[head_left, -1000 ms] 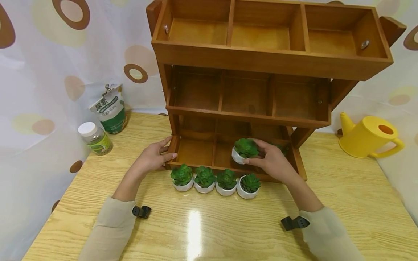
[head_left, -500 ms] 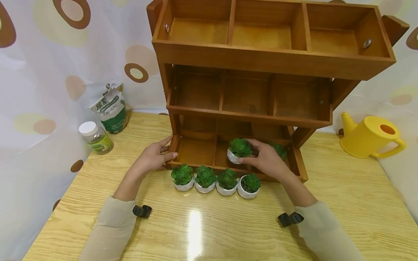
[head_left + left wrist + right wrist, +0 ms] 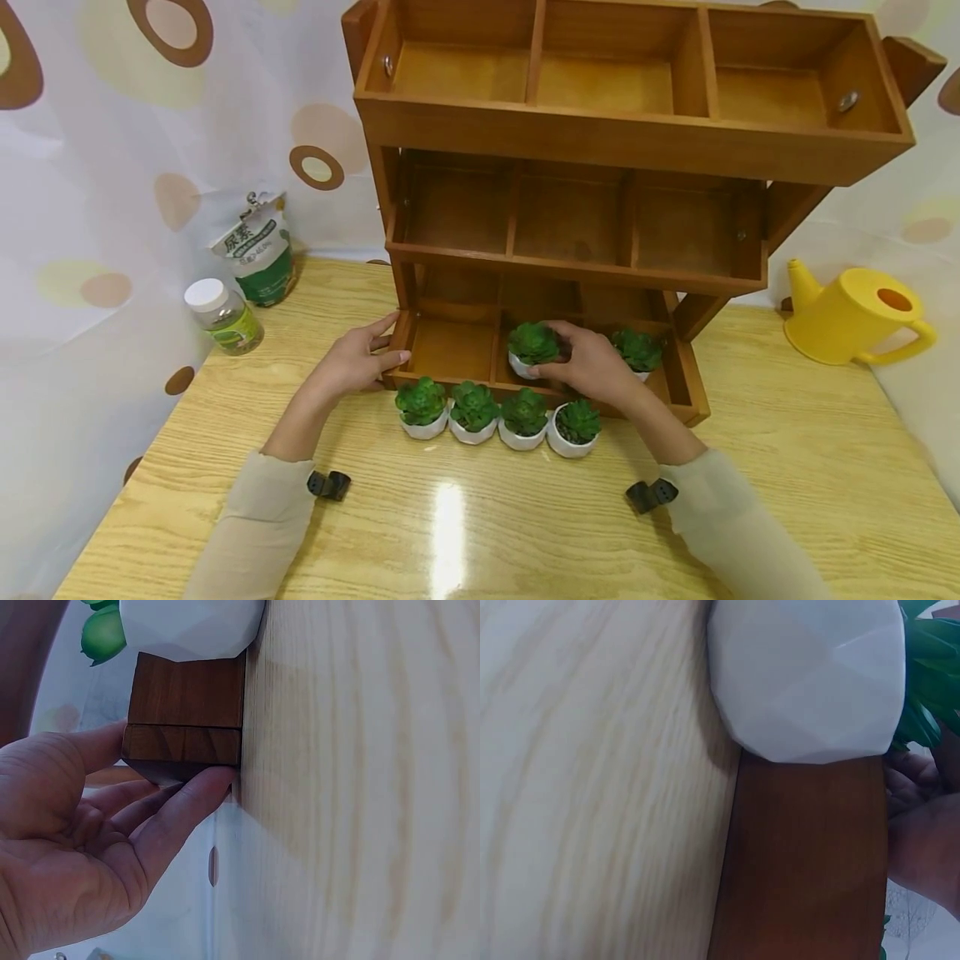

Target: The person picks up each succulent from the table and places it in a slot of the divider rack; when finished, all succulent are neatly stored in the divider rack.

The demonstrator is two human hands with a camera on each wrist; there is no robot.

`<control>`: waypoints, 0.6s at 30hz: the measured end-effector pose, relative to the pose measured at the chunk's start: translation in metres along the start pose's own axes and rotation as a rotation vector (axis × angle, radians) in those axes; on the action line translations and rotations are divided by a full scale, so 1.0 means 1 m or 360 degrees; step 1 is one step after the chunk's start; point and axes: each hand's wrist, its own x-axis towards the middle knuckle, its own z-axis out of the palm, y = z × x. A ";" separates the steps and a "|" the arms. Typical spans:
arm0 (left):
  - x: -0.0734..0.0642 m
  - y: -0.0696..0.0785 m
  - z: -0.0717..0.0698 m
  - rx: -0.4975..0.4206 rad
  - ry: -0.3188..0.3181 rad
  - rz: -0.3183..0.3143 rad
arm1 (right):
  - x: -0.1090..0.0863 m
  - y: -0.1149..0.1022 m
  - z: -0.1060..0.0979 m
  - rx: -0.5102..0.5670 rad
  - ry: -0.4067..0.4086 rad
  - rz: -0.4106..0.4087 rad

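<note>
In the head view my right hand (image 3: 588, 362) holds a potted succulent (image 3: 533, 344) by its white pot, at the middle compartment of the wooden shelf's (image 3: 570, 267) bottom tier. Whether the pot touches the tier's floor, I cannot tell. Another potted succulent (image 3: 637, 350) sits in the right compartment of that tier, partly behind my right wrist. My left hand (image 3: 82, 825) grips the left end of the bottom tier, its thumb and fingers around the corner. Several succulents in white pots, among them the rightmost potted succulent (image 3: 573, 428), line the tabletop before the shelf.
A yellow watering can (image 3: 855, 317) stands to the right of the shelf. At the left are a clear jar (image 3: 225, 317) with a white lid and a clipped green-and-white bag (image 3: 258, 254). Patterned cloth hangs behind the wooden table (image 3: 375, 517).
My right hand has moved left with the succulent, bringing it further along the middle compartment. The succulent in the right compartment now shows more. My left hand stays on the shelf's end.
</note>
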 end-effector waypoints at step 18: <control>-0.001 0.002 0.001 -0.0031 -0.0007 -0.0023 | 0.006 -0.004 0.003 -0.0165 -0.0081 -0.0067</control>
